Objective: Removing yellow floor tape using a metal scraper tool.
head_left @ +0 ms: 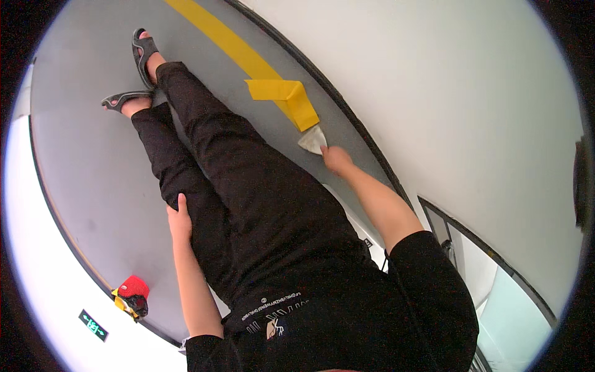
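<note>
My right hand (pixel 338 160) is closed round the handle of a putty knife (pixel 314 141). Its wide pale blade lies at the loose end of a yellow floor tape (pixel 300 110). That end of the tape is peeled up and folded over itself, while the remaining yellow strip (pixel 217 34) runs along the grey floor. My left hand (pixel 180 220) rests against my dark trouser leg near the knee, one finger stretched out. Its other fingers are partly hidden, and nothing shows in it.
A black skirting strip (pixel 334 93) borders the white wall on the right, close to the tape. Red and yellow items with a dark bundle (pixel 132 294) lie by the left wall, near a green exit sign (pixel 93 325). A framed doorway (pixel 489 260) opens at lower right.
</note>
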{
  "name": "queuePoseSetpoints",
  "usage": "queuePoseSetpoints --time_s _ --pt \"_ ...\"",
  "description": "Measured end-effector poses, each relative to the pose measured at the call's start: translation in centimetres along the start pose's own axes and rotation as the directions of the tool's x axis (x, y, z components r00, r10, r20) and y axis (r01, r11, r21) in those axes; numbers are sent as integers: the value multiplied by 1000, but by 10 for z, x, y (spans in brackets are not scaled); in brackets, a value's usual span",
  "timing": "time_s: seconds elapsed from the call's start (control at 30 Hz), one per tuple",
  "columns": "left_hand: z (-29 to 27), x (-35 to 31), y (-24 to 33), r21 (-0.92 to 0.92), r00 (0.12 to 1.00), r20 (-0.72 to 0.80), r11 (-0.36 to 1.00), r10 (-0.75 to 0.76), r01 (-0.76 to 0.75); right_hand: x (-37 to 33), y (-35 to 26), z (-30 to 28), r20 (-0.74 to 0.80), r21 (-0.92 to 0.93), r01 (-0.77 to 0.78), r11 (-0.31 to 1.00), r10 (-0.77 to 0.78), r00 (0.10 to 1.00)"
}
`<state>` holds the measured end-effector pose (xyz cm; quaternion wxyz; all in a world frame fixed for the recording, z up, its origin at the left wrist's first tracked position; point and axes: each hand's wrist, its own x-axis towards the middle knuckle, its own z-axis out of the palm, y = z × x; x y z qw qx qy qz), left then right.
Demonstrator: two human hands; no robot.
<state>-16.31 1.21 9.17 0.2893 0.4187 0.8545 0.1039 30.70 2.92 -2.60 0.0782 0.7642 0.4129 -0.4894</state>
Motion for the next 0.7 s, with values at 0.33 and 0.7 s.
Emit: queuePoseSetpoints --time_s 0.33,0.7 --pt "-5 -1 9 -53 996 88 998 -27 31 12 28 23 -233 -28 139 990 -142 962" --pt "-5 -3 8 -72 993 118 997 -28 37 -16 22 -24 104 17 -188 982 185 977"
